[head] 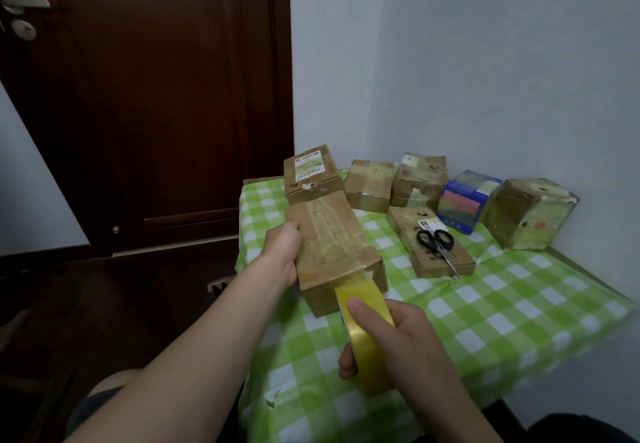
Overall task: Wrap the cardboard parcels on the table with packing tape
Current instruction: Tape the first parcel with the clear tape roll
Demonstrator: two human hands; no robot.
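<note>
Tape roll (370, 373), gripped by right hand (415, 338), feeds onto the long parcel (329, 234) at frame centre; left hand (282, 245) clamps its side. Pull taut and straight, avoiding wrinkles.

Nothing legible here, print too small and blurred. White shipping label (309, 165) on top of tall parcel (313, 195), well left of scissors (438, 245): dark header bar, rows of print, unreadable. Small white label (432, 225) with black logo square on flat parcel (403, 226), just behind scissors' handles — characters illegible. Sticker (408, 158) on rear parcel (420, 183) behind scissors, blurred too.
</note>
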